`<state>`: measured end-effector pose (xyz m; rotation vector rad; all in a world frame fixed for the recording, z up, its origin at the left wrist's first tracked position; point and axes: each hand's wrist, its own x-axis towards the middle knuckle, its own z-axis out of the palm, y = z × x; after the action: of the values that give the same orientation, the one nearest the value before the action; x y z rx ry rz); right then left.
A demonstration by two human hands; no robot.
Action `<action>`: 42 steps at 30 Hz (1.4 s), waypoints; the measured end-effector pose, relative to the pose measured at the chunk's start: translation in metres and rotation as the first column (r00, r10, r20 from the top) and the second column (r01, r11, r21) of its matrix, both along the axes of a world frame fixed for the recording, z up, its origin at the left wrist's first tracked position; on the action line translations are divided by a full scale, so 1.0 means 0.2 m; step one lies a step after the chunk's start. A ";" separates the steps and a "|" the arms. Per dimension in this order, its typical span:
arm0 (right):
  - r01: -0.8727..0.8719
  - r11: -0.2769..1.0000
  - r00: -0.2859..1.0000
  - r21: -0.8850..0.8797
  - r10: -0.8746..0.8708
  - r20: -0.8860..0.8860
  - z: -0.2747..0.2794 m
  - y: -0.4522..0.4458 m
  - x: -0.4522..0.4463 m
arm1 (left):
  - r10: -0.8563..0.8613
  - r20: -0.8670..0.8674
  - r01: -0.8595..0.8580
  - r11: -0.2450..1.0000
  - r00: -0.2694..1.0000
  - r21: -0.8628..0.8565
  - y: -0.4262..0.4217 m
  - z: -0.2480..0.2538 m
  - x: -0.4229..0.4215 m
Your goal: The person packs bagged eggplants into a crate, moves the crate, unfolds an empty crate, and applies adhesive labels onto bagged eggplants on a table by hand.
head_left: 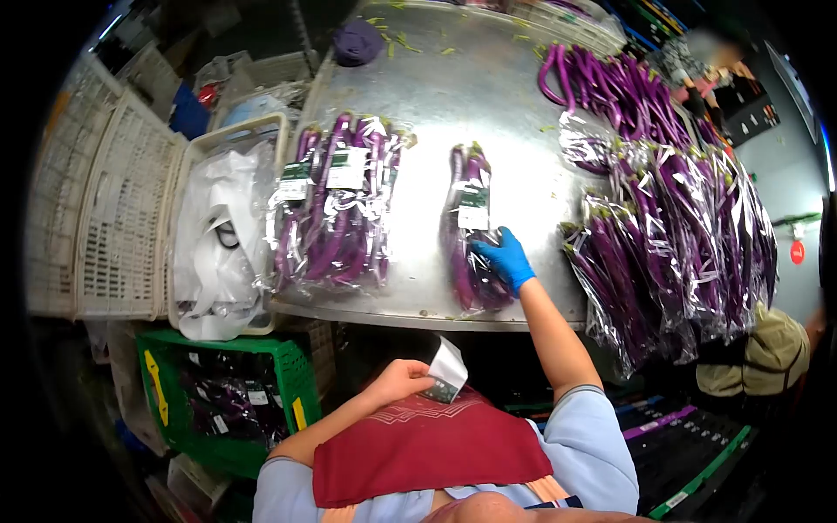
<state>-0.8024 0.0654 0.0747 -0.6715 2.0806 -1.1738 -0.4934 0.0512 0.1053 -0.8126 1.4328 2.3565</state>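
Note:
My right hand (507, 260), in a blue glove, lies on a clear bag of long purple eggplants (465, 261) near the table's front edge. Its fingers are spread against the side of the bag, just below a green and white label (473, 209). My bare left hand (404, 380) is in front of my red apron, closed on a small sheet of labels (447, 370), white on one face and dark green on the other. To the left on the table lie several bagged eggplants (336, 227), with similar labels on them.
At right is a large pile of bagged eggplants (671, 235), with loose eggplants (610, 91) behind. A bin with white plastic (279, 131) stands left, above a green crate (292, 375). A purple roll (357, 44) sits far back. Another person (689, 70) is at upper right.

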 end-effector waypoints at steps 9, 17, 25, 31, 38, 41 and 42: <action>0.083 0.955 0.815 -0.284 0.099 0.571 0.11 0.03 0.09 | -0.002 -0.122 -0.006 0.998 0.993 -0.067 -0.03 -0.01 0.11; -0.055 0.873 0.849 -0.484 0.296 0.438 0.61 -0.70 0.66 | 0.032 -0.164 -0.048 0.994 0.986 -0.098 -0.04 0.00 0.17; -0.035 0.933 0.978 -0.358 0.106 0.180 -0.13 -1.16 0.90 | -0.003 -0.069 -0.012 0.976 0.998 -0.218 -0.05 0.09 0.23; -0.286 0.839 0.921 -0.464 0.105 -0.376 0.33 -0.47 0.49 | -0.017 -0.096 0.003 0.990 0.995 -0.140 -0.04 -0.05 0.18; 0.639 0.738 -0.326 -0.218 0.003 -0.946 1.19 0.81 -0.63 | -0.081 -0.101 0.092 0.989 0.992 0.115 -0.03 -0.04 0.05; 0.646 0.712 0.339 0.276 0.057 -0.939 1.21 1.10 -0.92 | -0.128 -0.138 0.138 0.988 0.982 0.072 0.01 -0.05 -0.02; 0.595 0.772 0.310 0.225 0.039 -0.950 1.21 1.11 -0.97 | -0.142 -0.144 0.152 0.987 0.979 0.059 0.02 -0.05 -0.03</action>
<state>-0.9960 0.2864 0.3162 -0.7503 3.4756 -0.1119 -0.5002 0.0547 0.0955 -0.5137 1.4022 2.3743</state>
